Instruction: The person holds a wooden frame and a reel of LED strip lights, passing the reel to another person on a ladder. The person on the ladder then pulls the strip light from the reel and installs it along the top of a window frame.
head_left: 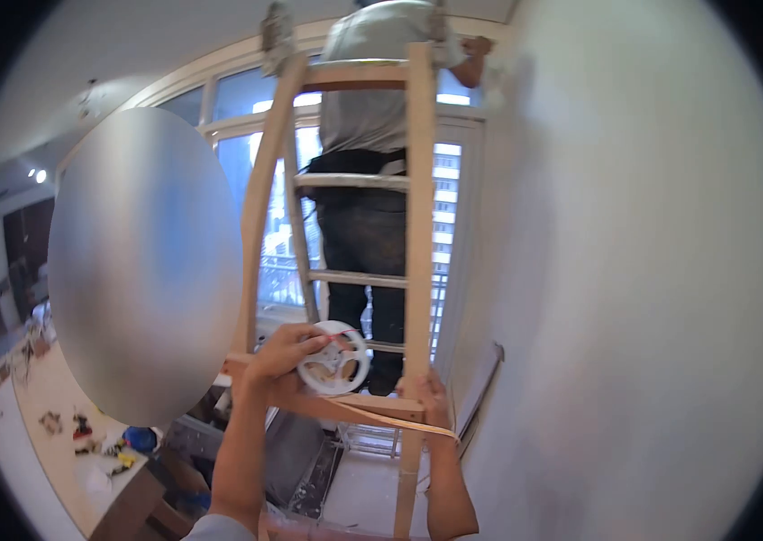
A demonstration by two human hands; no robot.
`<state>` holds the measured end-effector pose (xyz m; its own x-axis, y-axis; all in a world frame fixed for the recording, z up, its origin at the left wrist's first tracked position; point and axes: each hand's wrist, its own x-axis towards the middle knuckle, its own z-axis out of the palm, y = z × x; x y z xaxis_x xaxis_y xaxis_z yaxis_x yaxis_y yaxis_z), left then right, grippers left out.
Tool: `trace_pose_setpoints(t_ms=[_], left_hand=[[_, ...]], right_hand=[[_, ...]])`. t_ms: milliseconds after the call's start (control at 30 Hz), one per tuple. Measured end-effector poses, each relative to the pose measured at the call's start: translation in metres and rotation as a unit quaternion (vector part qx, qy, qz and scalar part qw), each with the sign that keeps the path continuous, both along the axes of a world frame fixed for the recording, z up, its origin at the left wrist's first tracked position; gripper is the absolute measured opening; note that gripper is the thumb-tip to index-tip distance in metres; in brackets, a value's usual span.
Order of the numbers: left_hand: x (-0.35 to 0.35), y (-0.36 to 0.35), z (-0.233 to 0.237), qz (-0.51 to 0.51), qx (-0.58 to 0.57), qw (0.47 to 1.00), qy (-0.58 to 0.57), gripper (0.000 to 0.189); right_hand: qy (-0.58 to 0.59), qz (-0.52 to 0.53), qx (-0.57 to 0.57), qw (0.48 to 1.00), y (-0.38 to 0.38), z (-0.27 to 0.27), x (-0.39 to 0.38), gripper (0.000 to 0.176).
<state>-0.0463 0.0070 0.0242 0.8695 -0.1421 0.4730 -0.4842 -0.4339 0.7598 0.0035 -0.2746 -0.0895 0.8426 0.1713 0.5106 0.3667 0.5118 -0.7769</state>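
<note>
My left hand (289,352) is closed on a white spoked reel (351,371), with its thumb or finger across the rim near a thin red strand. The reel is in front of the lower wooden crossbar (381,410) of a ladder. My right hand (428,397) is wrapped round the right wooden rail (418,225) where the crossbar meets it. A pale flat cable or strip (399,422) runs from beneath the reel along the crossbar to my right wrist.
A person (368,117) stands high on the ladder before the windows, one hand raised to the wall. A plain wall (616,270) lies at the right. At the left, a long table (52,388) bears tools; a blurred oval covers part of the view.
</note>
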Motion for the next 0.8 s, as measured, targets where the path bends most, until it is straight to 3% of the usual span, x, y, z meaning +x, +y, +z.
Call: trace_pose_setpoints(t_ms=[67, 133, 200, 233, 267, 300, 333, 400, 467, 500, 533, 567, 633, 667, 800], left_hand=[[0.004, 0.002, -0.003, -0.005, 0.002, 1.0, -0.002, 0.023], [-0.009, -0.006, 0.012, -0.037, -0.004, 0.999, 0.011, 0.024], [0.016, 0.002, -0.008, -0.075, -0.013, 0.996, -0.051, 0.025], [0.026, 0.002, -0.015, -0.051, -0.014, 0.997, -0.062, 0.026], [0.032, 0.001, -0.017, -0.089, -0.029, 0.99, -0.106, 0.026], [0.027, 0.0, -0.011, -0.02, 0.035, 0.993, -0.109, 0.024], [0.036, 0.0, -0.019, -0.008, 0.024, 0.988, -0.154, 0.023], [0.026, -0.004, -0.017, -0.015, -0.028, 0.992, -0.119, 0.022], [0.031, -0.005, -0.022, -0.024, -0.049, 0.988, -0.143, 0.023], [0.029, -0.007, -0.019, -0.029, -0.062, 0.992, -0.103, 0.024], [0.022, -0.005, -0.012, -0.05, -0.074, 0.994, -0.067, 0.025], [0.033, -0.01, -0.018, -0.066, -0.108, 0.991, -0.033, 0.027], [0.028, -0.008, -0.014, -0.043, -0.037, 0.995, -0.087, 0.02], [0.023, -0.004, -0.011, -0.043, -0.042, 0.995, -0.078, 0.019], [0.014, -0.002, -0.013, -0.028, -0.056, 0.996, -0.071, 0.018]], right_hand=[[0.015, -0.086, -0.063, 0.994, -0.008, -0.039, 0.038, 0.031], [0.025, -0.101, -0.075, 0.992, -0.017, -0.057, 0.048, 0.03], [0.055, -0.072, -0.049, 0.995, -0.039, -0.071, 0.061, 0.029], [0.077, -0.029, 0.031, 0.996, -0.023, -0.035, 0.021, 0.033], [0.057, -0.09, 0.029, 0.994, -0.035, -0.06, 0.058, 0.037], [0.105, -0.05, 0.075, 0.99, -0.028, -0.043, 0.042, 0.042], [0.091, 0.004, 0.054, 0.994, -0.036, -0.042, 0.043, 0.045], [0.087, 0.076, 0.038, 0.993, -0.037, -0.044, 0.053, 0.05], [0.101, 0.077, 0.051, 0.991, -0.052, -0.049, 0.043, 0.053], [0.115, 0.053, 0.072, 0.989, -0.046, -0.046, 0.036, 0.057], [0.184, -0.071, 0.068, 0.978, -0.041, -0.03, 0.015, 0.054], [0.103, -0.155, 0.016, 0.982, -0.059, -0.053, 0.032, 0.05], [0.156, -0.105, 0.079, 0.979, -0.073, -0.06, 0.047, 0.051], [0.153, -0.061, 0.103, 0.981, -0.031, -0.023, 0.018, 0.053], [0.102, -0.005, 0.035, 0.994, 0.0, 0.007, -0.006, 0.069]])
